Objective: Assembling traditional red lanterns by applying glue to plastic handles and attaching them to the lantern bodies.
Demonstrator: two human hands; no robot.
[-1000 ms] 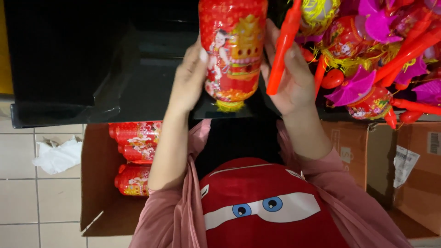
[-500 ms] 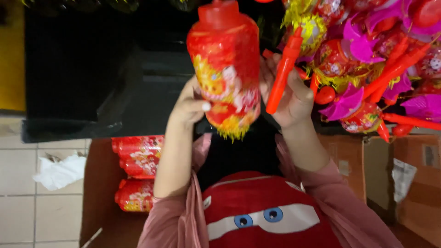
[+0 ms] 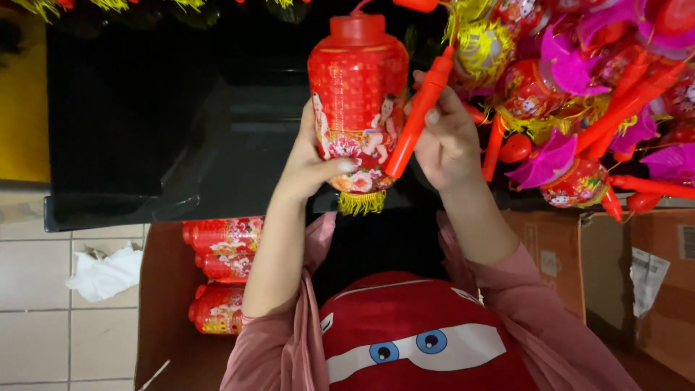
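A red barrel-shaped lantern (image 3: 356, 94) with printed pictures and a yellow fringe at its bottom is held up in front of me. My left hand (image 3: 313, 163) grips its lower left side, thumb across the front. My right hand (image 3: 445, 137) holds a red plastic stick handle (image 3: 420, 112) that slants up beside the lantern's right side. The lantern's red cap sits at the top, with a thin red cord above it.
A bunch of red, pink and yellow lanterns with red sticks (image 3: 579, 94) hangs at the right. A black shelf (image 3: 145, 145) lies behind. Below, an open cardboard box (image 3: 163, 311) holds several folded red lanterns (image 3: 221, 275). More cardboard boxes (image 3: 651, 289) stand at right; white crumpled paper (image 3: 105, 271) lies on the tiled floor.
The lantern has been raised higher and turned upright. My right hand has shifted the red stick closer against the lantern's right side.
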